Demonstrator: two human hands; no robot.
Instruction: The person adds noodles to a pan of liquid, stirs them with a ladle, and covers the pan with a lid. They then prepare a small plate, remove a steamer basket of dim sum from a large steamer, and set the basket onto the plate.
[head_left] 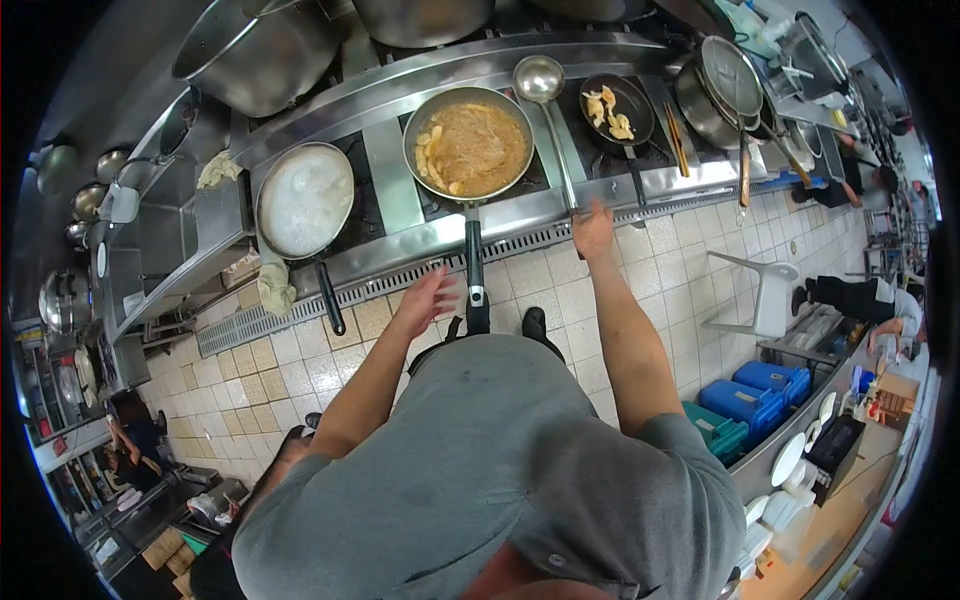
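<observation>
Two hands out. Left hand [427, 300] empty, fingers loosely spread, just left of the noodle pan's [467, 196] handle [474, 262], which points back at the person; left is nearer. Right hand [593, 232] closed round the ladle [541, 80], bowl away over the stove [398, 200]. Its finger wrap partly hidden; left fingertips blurred.

The right grip [593, 232] holds a ladle [557, 150] whose bowl [540, 80] points away from it, while the loosely spread left grip [426, 302] hovers just beside the handle [474, 250] of a food-filled pan [415, 118].
</observation>
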